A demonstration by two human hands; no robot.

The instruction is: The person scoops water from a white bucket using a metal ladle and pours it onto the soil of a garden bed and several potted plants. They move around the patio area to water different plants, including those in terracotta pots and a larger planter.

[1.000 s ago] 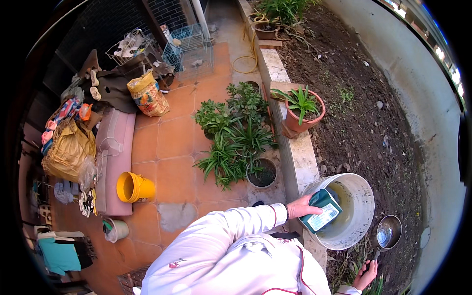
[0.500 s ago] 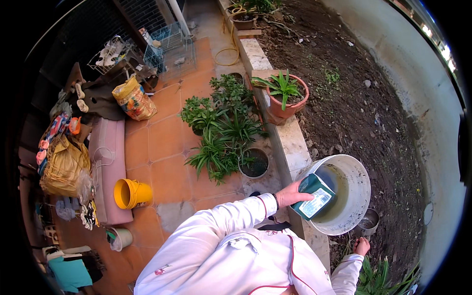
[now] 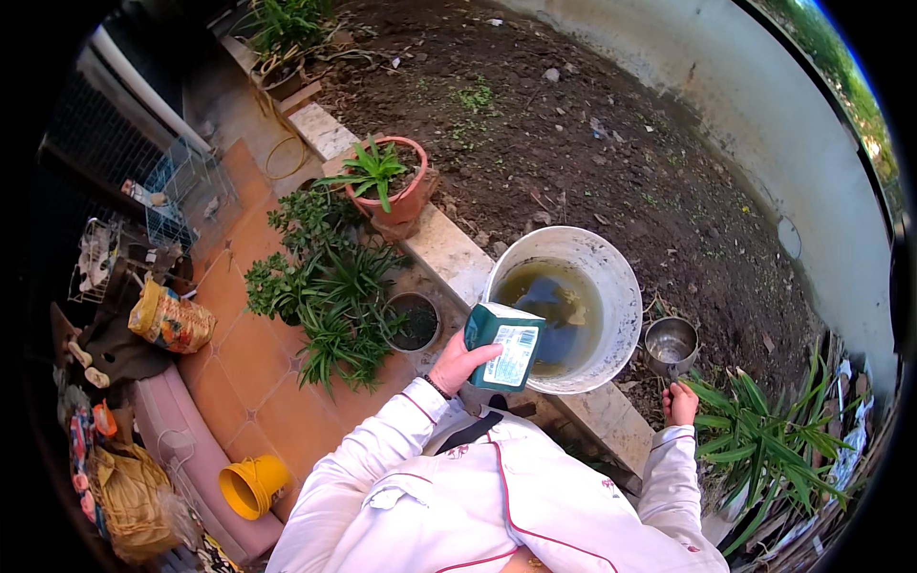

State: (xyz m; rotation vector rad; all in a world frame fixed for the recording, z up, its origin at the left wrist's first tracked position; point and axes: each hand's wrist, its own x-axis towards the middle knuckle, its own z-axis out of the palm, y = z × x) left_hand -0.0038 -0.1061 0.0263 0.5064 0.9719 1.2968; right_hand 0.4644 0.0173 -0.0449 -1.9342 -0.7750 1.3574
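Observation:
My left hand grips a dark green box with a white label on its side. The box is tilted next to the near left rim of a white bucket. Murky, greenish-brown liquid lies inside the bucket, with ripples or reflections on its surface. To the right of the bucket, my right hand is closed on the handle end of a small round metal dipper. The dipper is over the soil, and its bowl faces up.
A pale stone ledge borders the dark soil. On it stands a terracotta pot with a spiky plant. Leafy potted plants cover the tiles at left, near a yellow bucket. Long green leaves grow at lower right.
My view has turned to the right, so the scene shifts left. The box has moved from over the bucket's opening to its near left rim. Both hands keep their holds.

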